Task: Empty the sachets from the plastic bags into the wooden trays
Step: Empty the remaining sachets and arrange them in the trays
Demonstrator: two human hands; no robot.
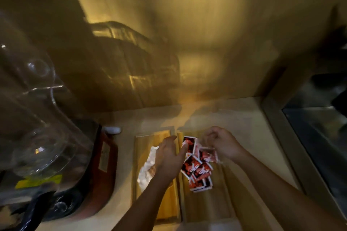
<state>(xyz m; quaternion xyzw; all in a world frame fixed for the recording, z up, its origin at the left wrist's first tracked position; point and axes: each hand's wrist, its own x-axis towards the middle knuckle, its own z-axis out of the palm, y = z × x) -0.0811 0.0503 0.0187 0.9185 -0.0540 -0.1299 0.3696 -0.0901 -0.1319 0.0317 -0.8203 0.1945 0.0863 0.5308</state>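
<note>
Red-and-black sachets (198, 169) lie heaped in the right wooden tray (221, 208) on our counter (251, 127), directly under our right hand (223, 143), whose grip is closed on a blurred clear plastic bag (208, 153). Our left hand (169, 157) is open, fingertips touching the farthest sachet; white sachets (148, 167) fill the left tray (167, 206)

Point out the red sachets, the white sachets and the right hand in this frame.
red sachets (197, 169), head view, on the middle of the pile.
white sachets (147, 167), head view, on the heap's centre.
right hand (223, 142), head view, on the back of the hand.
</note>
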